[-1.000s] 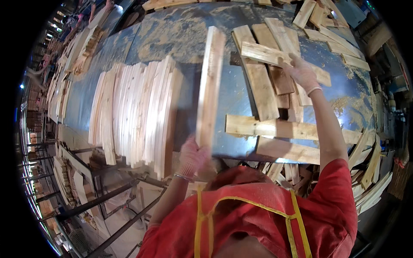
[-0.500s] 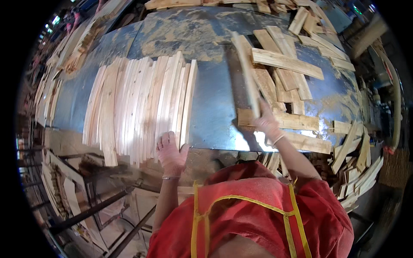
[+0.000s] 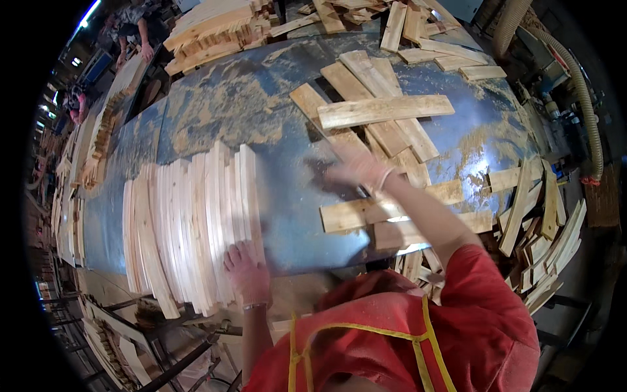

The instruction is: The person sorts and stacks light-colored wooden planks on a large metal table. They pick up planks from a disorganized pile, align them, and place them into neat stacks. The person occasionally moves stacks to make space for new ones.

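A row of pale wooden boards stands packed side by side on the metal table at the left. My left hand, in a thin glove, rests against the near end of the row's right side, fingers stretched out. My right hand, also gloved, is over the table at the left edge of a loose pile of boards. Motion smears its fingers, so their grip is unclear. Closest to it is a slanting board, partly hidden behind the hand. Another board lies across the top of that pile.
Sawdust covers parts of the blue-grey metal table. Stacked boards stand at the far side, with scattered pieces at the far right. More offcuts heap up by the right edge. Another person works at far left.
My right hand has left the board it held and moved left and farther out to the loose pile. My left hand remains at the row. The whole view has shifted.
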Motion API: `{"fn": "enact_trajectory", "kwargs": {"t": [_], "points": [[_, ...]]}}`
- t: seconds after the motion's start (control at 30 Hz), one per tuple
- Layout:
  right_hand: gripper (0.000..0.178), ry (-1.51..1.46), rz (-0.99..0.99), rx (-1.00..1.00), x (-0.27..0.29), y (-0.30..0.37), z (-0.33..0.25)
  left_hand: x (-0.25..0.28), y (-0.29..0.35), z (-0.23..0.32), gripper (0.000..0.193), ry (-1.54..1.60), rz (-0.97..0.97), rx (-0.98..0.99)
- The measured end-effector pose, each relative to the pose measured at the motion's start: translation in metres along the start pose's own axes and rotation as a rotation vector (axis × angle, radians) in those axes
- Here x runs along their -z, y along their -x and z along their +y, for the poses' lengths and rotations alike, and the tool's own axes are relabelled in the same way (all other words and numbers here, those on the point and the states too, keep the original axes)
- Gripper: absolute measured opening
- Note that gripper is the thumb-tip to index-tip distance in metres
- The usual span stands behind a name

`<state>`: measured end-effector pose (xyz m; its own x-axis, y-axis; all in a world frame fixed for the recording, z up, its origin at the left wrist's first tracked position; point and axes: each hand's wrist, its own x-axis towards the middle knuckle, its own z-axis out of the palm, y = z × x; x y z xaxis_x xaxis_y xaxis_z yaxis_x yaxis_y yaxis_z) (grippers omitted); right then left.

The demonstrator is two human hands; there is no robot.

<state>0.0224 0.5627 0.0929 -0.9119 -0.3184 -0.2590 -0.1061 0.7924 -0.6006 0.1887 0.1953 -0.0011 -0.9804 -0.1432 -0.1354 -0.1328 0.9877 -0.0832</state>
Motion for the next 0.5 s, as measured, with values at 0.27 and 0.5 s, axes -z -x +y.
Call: {"fn": "enact_trajectory", "kwargs": {"t": [0.27,0.5], "points": [[0.095,0.618,-0.179,-0.309,0.157,-0.043,0.188,0.029,0.001,0.159,0.086,0.304,-0.135,-0.334],[0.087,-0.194,-0.119,-0.012,0.114,-0.038,0.156,-0.026,-0.012,0.251,0.092,2.235,-1.024,-0.031]]}}
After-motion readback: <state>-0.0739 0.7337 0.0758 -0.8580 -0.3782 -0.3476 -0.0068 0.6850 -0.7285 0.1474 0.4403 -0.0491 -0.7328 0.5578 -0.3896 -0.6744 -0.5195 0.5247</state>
